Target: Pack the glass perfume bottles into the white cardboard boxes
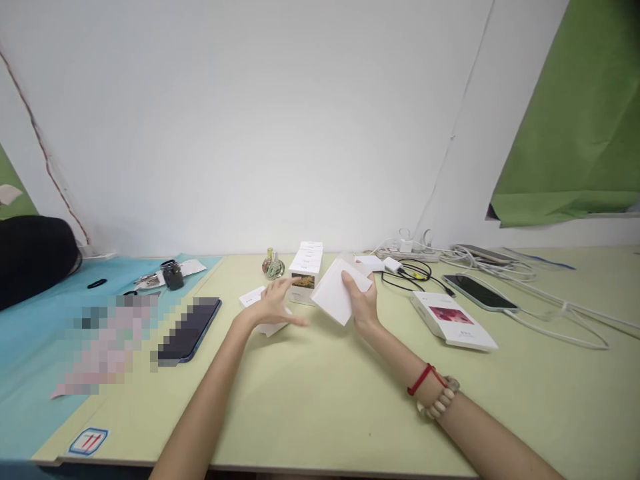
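Observation:
My right hand [361,299] grips a white box [341,290], tilted and raised over the middle of the table, thumb across its face. My left hand [275,305] is to the left of that box, apart from it, with thumb and fingers spread. Partly covered by the left hand, a small white box [251,297] lies on the table. Just behind both hands stands a row of white boxes [306,270], the front one bearing a dark picture with yellow. Another white box with a pink-red picture [453,320] lies to the right.
Small glass bottles [273,265] stand beside the row. A dark phone [193,330] and a black jar [173,274] are at left. On the right are a phone [473,291], a power strip [407,253] and tangled cables [560,307]. The table [320,413] ends at the wall.

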A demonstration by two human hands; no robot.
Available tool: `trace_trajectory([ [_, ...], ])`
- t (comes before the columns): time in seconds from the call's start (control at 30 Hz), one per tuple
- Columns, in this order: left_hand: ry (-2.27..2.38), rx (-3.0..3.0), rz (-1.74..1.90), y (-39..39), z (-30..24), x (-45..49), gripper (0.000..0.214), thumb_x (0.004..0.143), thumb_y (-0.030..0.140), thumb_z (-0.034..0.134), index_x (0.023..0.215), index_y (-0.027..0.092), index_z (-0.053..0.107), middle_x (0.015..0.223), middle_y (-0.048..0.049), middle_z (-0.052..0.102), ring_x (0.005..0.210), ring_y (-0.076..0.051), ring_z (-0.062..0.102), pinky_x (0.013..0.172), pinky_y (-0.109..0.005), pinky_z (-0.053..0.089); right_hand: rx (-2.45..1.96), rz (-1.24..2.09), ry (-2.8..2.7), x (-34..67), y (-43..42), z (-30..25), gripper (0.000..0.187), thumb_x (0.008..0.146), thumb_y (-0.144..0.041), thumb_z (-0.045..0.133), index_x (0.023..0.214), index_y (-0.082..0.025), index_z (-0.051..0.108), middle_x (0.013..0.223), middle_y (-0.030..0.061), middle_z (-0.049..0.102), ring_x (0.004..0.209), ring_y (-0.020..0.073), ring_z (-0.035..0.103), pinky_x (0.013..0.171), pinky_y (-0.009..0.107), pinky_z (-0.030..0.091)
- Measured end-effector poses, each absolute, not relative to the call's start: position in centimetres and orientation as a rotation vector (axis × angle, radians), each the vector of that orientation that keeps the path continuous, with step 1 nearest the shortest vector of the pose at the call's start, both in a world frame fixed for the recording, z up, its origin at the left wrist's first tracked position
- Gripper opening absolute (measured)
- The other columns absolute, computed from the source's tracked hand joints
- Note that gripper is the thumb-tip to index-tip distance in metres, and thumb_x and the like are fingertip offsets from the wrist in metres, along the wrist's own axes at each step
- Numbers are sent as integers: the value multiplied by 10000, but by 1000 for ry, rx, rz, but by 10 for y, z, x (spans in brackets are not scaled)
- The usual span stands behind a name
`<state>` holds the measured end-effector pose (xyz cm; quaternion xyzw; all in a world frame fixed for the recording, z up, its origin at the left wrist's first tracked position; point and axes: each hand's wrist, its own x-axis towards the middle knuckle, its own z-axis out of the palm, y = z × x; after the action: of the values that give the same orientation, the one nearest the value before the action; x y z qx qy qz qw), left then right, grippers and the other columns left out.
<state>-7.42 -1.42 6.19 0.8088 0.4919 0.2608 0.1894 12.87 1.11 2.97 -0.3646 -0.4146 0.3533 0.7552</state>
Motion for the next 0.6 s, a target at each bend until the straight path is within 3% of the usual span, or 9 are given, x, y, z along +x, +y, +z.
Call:
trace_trajectory([
  [0.1, 1496, 2186, 351, -13, 63, -96, 1143, 317, 425, 809, 1332, 315, 295, 1370, -103, 350, 1293, -338, 269, 1019, -464, 290, -801, 810, -879, 132, 16, 27, 676, 617, -464, 692, 1192, -222, 433, 1057, 56, 611, 810, 164, 610, 660, 272, 532],
  [0.3, 1669, 2117, 120, -9, 61, -118, 1083, 337, 256, 771, 1317, 295, 314, 1458, -103, 192, 1351, -353, 67, 1023, -526, 249, -807, 860, -867, 133, 18, 25, 646, 617, -467, 693, 1166, -220, 459, 1046, 47, 614, 810, 164, 608, 644, 261, 530],
  [0.43, 1778, 2088, 115, 0, 47, -116, 1031, 370, 73, 670, 1320, 269, 320, 1461, -109, 177, 1338, -375, 120, 1003, -513, 297, -818, 891, -863, 132, 14, 27, 633, 610, -455, 700, 1154, -226, 473, 1011, 38, 624, 793, 166, 608, 635, 264, 530],
  [0.6, 1926, 2194, 222, 3, 33, -104, 889, 482, 58, 580, 1311, 271, 340, 1428, -100, 274, 1315, -355, 212, 1003, -489, 289, -824, 894, -851, 132, 14, 28, 623, 599, -458, 706, 1130, -217, 486, 972, 38, 633, 771, 170, 610, 622, 275, 534],
])
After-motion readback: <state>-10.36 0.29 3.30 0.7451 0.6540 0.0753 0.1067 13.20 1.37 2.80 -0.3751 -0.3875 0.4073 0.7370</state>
